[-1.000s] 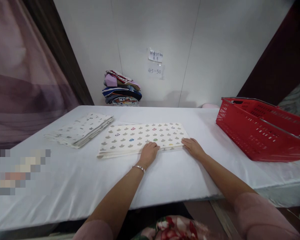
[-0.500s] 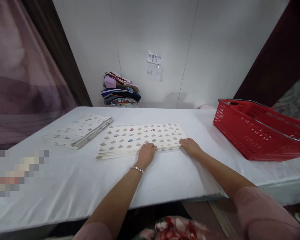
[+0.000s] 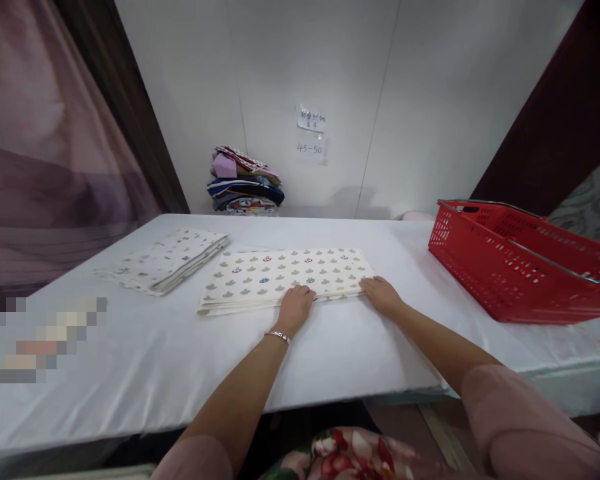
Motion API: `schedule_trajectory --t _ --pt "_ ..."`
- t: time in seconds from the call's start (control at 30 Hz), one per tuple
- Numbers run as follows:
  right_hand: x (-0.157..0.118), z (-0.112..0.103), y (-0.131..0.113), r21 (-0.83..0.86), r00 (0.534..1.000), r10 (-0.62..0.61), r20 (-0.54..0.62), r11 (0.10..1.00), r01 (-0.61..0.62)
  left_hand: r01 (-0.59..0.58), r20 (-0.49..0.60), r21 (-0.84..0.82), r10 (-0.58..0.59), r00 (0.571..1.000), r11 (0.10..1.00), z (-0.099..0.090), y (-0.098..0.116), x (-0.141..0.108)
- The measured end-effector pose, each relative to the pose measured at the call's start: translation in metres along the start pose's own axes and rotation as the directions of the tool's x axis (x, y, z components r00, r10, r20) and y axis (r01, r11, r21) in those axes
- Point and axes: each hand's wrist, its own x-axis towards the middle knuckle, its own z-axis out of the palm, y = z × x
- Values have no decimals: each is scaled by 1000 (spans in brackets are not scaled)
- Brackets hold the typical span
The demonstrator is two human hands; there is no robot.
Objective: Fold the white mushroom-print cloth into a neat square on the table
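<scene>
A folded cream cloth (image 3: 280, 277) with grey, red and blue boat and anchor prints lies in layers on the white-covered table. My left hand (image 3: 297, 308) is closed over the middle of its near edge, fingers together on top. At the near right corner, my right hand (image 3: 381, 295) has its fingers closed on the same cloth. Both thumbs are largely hidden. Left of this cloth, apart from it, lies another folded white cloth (image 3: 167, 260) with small dark prints.
A red plastic basket (image 3: 510, 273) with metal handles stands at the right. Folded coloured fabrics (image 3: 245, 183) are piled against the back wall, below and left of paper labels (image 3: 311, 137). A pixelated patch covers the table's left front. The white tabletop (image 3: 220, 373) ends just before my body.
The view has shifted slightly, so everything sits a little further right in the picture. Both hands stay at the same places on the cloth's near edge.
</scene>
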Motion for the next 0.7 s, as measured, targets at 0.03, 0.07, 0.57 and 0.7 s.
schedule_trajectory --t 0.03,0.07,0.57,0.7 --pt "-2 2 0 5 1000 -2 -12 1000 2 -1 2 1 1 1000 1000 0 0 0" --pt "-3 4 -1 9 1000 -4 -20 1000 4 -1 2 4 1 1000 1000 0 0 0" --pt "-9 6 -6 30 997 79 -9 996 -79 72 -25 10 -72 997 997 -6 -1 -6" --pt "-2 -4 -34 47 998 61 -34 997 -59 86 -25 -19 -86 996 996 -4 -1 -6"
